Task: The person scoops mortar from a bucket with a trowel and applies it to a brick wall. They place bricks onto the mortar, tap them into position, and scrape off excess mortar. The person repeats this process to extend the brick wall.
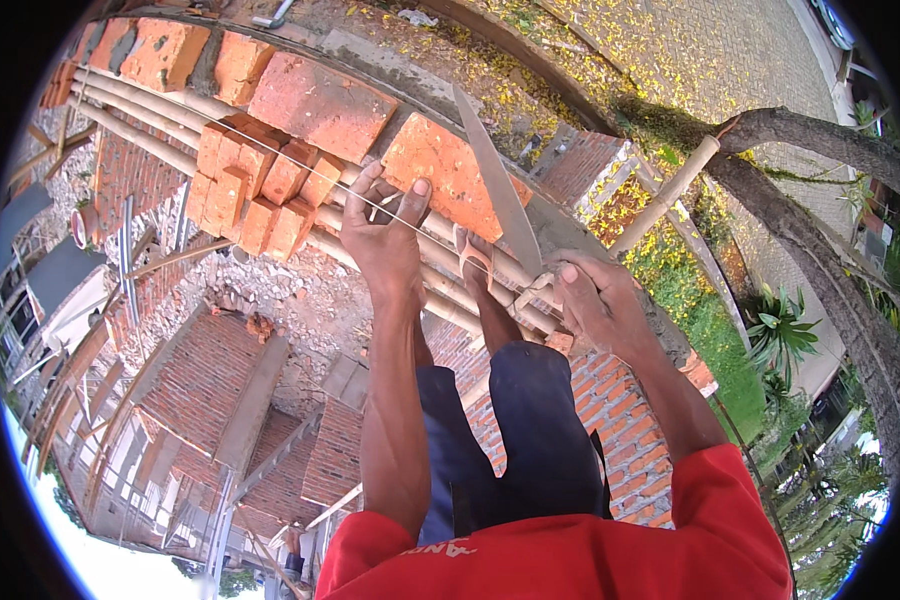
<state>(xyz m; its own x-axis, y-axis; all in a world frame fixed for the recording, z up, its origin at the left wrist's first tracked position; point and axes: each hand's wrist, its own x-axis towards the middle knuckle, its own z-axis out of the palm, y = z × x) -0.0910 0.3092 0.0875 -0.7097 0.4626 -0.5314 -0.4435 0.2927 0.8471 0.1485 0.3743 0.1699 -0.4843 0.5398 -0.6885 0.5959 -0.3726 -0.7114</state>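
Observation:
My left hand (385, 225) is at the near edge of the brick course, thumb and fingers apart. A thin white string (305, 165) crosses it; I cannot tell whether the fingers touch the string. In my right hand (600, 300) is a trowel (500, 190), gripped by its handle, its long pointed blade tilted up and away over the wall. Just left of the blade, an orange brick (445, 175) lies on the wall, with a wider reddish brick (320, 105) beside it. Grey mortar shows between the bricks.
Stacked loose bricks (255, 185) rest on bamboo poles (140, 130) along the wall's near side. My feet stand on the poles. Rubble (310, 300) and brick walls (205, 365) lie below at left. A tree trunk (810, 235) and an upright bamboo post (670, 195) are at right.

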